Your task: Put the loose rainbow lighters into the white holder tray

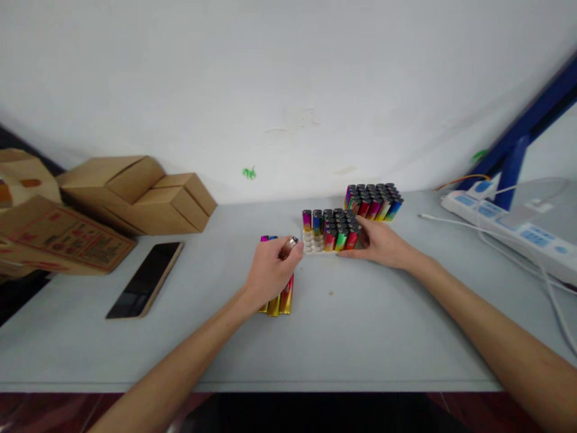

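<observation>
My left hand (270, 270) is closed around a lighter (289, 246), whose metal top sticks out between thumb and fingers. Under that hand lies a short row of rainbow-coloured lighters (282, 299) flat on the table. My right hand (381, 243) rests against the front right side of a white tray (311, 243), fingers pressed to it. The tray holds several upright lighters (336, 228) and has empty holes at its left front. A second full tray of lighters (374, 201) stands behind it to the right.
The grey table (360, 325) backs onto a white wall. A dark phone (146, 278) lies at the left, with cardboard boxes (135, 195) behind it. A white power strip (509, 225) with cables sits at the right. The table's front edge runs close to me.
</observation>
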{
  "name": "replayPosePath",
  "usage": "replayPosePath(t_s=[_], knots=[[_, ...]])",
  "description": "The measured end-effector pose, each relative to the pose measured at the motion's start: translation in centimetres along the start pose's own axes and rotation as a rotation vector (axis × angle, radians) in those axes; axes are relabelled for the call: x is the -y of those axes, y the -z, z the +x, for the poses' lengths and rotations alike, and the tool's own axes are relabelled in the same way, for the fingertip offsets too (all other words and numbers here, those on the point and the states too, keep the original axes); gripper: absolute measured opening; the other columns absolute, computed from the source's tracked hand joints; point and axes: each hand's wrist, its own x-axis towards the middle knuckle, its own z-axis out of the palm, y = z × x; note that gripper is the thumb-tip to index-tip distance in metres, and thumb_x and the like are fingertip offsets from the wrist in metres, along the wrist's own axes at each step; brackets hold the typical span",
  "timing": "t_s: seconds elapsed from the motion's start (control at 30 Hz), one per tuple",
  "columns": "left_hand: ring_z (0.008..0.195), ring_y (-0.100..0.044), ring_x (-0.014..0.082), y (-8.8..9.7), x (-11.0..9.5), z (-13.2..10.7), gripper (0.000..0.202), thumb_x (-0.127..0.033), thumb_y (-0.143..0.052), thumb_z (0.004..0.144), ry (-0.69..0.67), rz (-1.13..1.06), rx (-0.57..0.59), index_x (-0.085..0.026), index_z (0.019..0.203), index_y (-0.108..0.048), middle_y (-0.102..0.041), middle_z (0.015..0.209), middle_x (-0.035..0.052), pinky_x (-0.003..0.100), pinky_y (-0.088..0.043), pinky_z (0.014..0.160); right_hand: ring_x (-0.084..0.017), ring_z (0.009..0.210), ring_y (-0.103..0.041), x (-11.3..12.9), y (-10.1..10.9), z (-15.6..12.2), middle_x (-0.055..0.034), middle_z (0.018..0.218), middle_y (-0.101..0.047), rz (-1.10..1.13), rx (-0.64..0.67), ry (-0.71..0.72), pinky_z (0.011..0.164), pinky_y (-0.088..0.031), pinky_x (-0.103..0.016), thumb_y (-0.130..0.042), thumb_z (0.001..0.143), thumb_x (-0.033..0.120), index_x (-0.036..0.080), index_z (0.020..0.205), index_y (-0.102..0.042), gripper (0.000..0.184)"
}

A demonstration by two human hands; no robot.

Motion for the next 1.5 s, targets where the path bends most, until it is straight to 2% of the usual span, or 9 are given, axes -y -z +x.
replayPosePath(t_s=[0.17,0.4,0.53,0.63,0.77,0.93,1.07,1.3,1.5], knots=[[0.053,-0.028,0.0089,-0.1,-0.1,0.0,0.051,-0.050,-0.051,0.097,0.003,-0.016,-0.022,-0.020,0.060,-0.031,-0.028,0.055,-0.0064,0.026,-0.023,0.052,-0.031,0.086,-0.068,0.0,0.0,0.0,-0.0106,0.093,-0.071,0.007,0.000,0.005,0.068,-0.050,-0.036,-0.076,0.076,0.063,0.015,0.113,-0.059,0.063],[0.054,-0.030,0.0089,0.0,0.2,0.1,0.051,-0.052,-0.051,0.099,-0.002,-0.046,-0.027,-0.020,0.062,-0.034,-0.029,0.057,-0.0065,0.025,-0.025,0.053,-0.032,0.089,-0.069,-0.1,-0.1,0.1,-0.0122,0.094,-0.071,0.004,-0.002,-0.002,0.070,-0.052,-0.037,-0.076,0.076,0.064,0.014,0.116,-0.060,0.067],[0.052,-0.036,0.0086,0.0,0.4,0.9,0.028,-0.051,-0.045,0.102,0.048,-0.352,0.044,-0.023,0.097,-0.048,-0.042,0.065,-0.0081,0.021,-0.032,0.048,-0.032,0.091,-0.069,0.0,0.0,0.1,-0.0127,0.097,-0.072,0.021,-0.001,0.014,0.073,-0.052,-0.038,-0.076,0.076,0.064,0.013,0.121,-0.059,0.070],[0.062,-0.053,0.0087,0.0,0.5,2.0,0.025,-0.048,-0.047,0.102,0.003,-0.520,0.095,-0.025,0.111,-0.047,-0.058,0.091,-0.0019,0.022,-0.048,0.053,-0.032,0.093,-0.069,-0.1,0.0,0.1,-0.0131,0.098,-0.072,0.037,-0.004,0.021,0.074,-0.053,-0.039,-0.076,0.077,0.063,0.012,0.124,-0.059,0.072],[0.099,-0.064,0.0171,0.2,0.4,3.6,0.023,-0.040,-0.064,0.093,-0.134,-0.386,0.050,-0.020,0.105,-0.064,-0.061,0.111,0.0070,0.030,-0.059,0.081,-0.032,0.093,-0.069,0.0,0.0,0.1,-0.0139,0.098,-0.072,0.042,-0.005,0.028,0.074,-0.053,-0.039,-0.077,0.076,0.062,0.011,0.124,-0.059,0.071],[0.085,-0.068,0.0181,0.3,0.2,5.3,0.024,-0.038,-0.073,0.087,-0.246,-0.127,0.000,-0.019,0.101,-0.074,-0.073,0.095,0.0062,0.035,-0.058,0.085,-0.032,0.092,-0.069,0.2,0.0,0.2,-0.0128,0.097,-0.073,0.059,-0.010,0.026,0.074,-0.052,-0.037,-0.080,0.075,0.058,0.011,0.124,-0.059,0.072],[0.084,-0.070,0.0190,0.0,0.3,5.8,0.025,-0.036,-0.073,0.086,-0.287,0.050,0.001,-0.020,0.105,-0.075,-0.077,0.096,0.0056,0.036,-0.056,0.085,-0.031,0.090,-0.069,0.2,0.0,0.2,-0.0121,0.095,-0.073,0.063,-0.006,0.015,0.073,-0.051,-0.037,-0.081,0.075,0.058,0.011,0.126,-0.059,0.073],[0.075,-0.070,0.0175,0.0,0.2,6.0,0.022,-0.035,-0.072,0.087,-0.290,0.120,0.058,-0.020,0.104,-0.075,-0.078,0.089,0.0028,0.031,-0.056,0.079,-0.032,0.092,-0.069,0.4,0.1,0.2,-0.0133,0.098,-0.072,0.041,-0.006,0.023,0.074,-0.051,-0.037,-0.081,0.075,0.055,0.011,0.123,-0.060,0.069],[0.083,-0.076,0.0218,0.5,0.2,6.7,0.020,-0.034,-0.072,0.087,-0.261,0.064,0.204,-0.020,0.101,-0.075,-0.079,0.092,0.0043,0.036,-0.059,0.086,-0.032,0.093,-0.069,0.3,0.1,0.2,-0.0132,0.099,-0.072,0.048,-0.006,0.026,0.074,-0.051,-0.037,-0.081,0.075,0.056,0.012,0.124,-0.059,0.069]])
